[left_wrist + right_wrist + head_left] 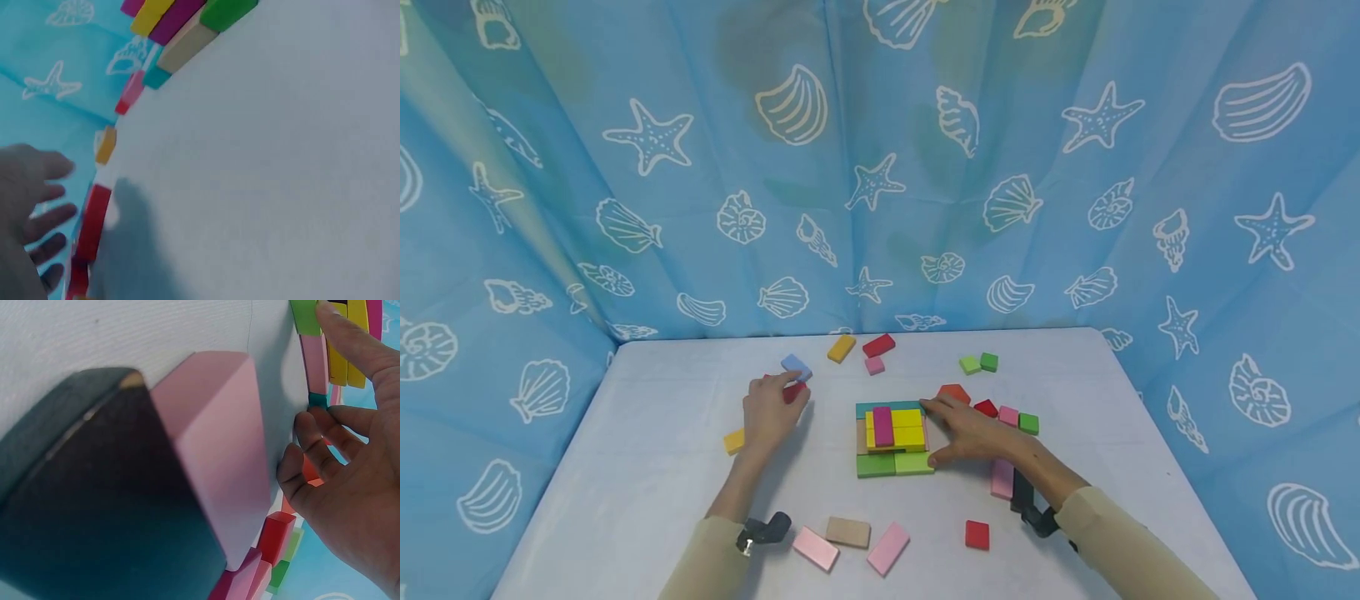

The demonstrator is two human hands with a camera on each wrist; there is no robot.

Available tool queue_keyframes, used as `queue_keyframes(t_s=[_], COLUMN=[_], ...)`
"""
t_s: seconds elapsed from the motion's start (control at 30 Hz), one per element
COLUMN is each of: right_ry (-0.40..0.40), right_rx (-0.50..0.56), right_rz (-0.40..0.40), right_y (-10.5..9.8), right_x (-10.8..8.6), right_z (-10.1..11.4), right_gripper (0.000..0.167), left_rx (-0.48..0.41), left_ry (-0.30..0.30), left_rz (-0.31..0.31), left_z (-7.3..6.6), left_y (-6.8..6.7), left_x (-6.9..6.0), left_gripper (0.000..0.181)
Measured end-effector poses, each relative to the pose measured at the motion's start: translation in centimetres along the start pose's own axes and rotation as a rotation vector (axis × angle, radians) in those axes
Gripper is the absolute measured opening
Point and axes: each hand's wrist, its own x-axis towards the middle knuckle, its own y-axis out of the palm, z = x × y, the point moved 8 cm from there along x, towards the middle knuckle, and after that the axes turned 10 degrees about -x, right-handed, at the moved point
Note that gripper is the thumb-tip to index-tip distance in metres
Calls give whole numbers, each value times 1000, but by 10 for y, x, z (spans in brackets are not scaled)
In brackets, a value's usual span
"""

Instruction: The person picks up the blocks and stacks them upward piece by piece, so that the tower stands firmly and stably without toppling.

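Note:
My left hand (pixel 770 414) hovers over a red block (pixel 793 392), fingers spread and apart from it in the left wrist view. Beyond it lies a blue block (pixel 797 367). At mid-table stands a low layered build of wooden blocks. Its front edge has a green block (pixel 876 467) and a light green block (pixel 913 464), with a teal strip (pixel 880 410) behind. On top are yellow blocks (pixel 910 438) and a magenta block (pixel 883 427). My right hand (pixel 973 429) rests at the build's right side, thumb at the light green front corner, fingertips by the teal back corner.
Left of the build is a yellow-orange block (pixel 734 441). Pink blocks (pixel 888 548) and a tan block (pixel 847 532) lie in front, with a red block (pixel 977 535) to their right. A dark block (pixel 1022 490) and a pink block (pixel 1002 479) stand under my right forearm.

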Motion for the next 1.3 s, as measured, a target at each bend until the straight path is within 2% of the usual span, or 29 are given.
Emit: queue_keyframes(t_s=[0.13,0.3,0.43,0.53,0.6,0.73,0.83,1.0,1.13,1.3], right_ry=[6,5,0,-1,-2,0,-1,-8,-5,1], right_rx=[5,16,19,23,21,18,22,22,30,19], right_rz=[4,4,0,-1,0,1,2,4,8,-1], right_y=[0,1,1,1,0,-1,-2,-2,-1,-1], right_x=[-1,-1,-1,-1,-1,-1,-1,-1,0,0], right_z=[-1,-1,-2,-2,-2,-2,-1,-1,-1,-1], right_gripper=[103,103,103,103,103,103,103,103,103,104], left_rx=[47,64,11,-63,-131,-298,-427,-589,-637,-618], left_ry=[-31,-13,-21,-48,-47,22,77,86,62,0], left_rz=[25,71,137,161,165,187,235,330,388,403], left_z=[8,9,6,1,-6,-28,-50,-79,-94,-103], left_y=[-1,3,7,8,9,12,17,35,56,76], left_x=[-3,-6,-9,-10,-11,-13,-14,-17,-19,-20], left_gripper=[45,42,34,29,27,30,31,31,31,33])
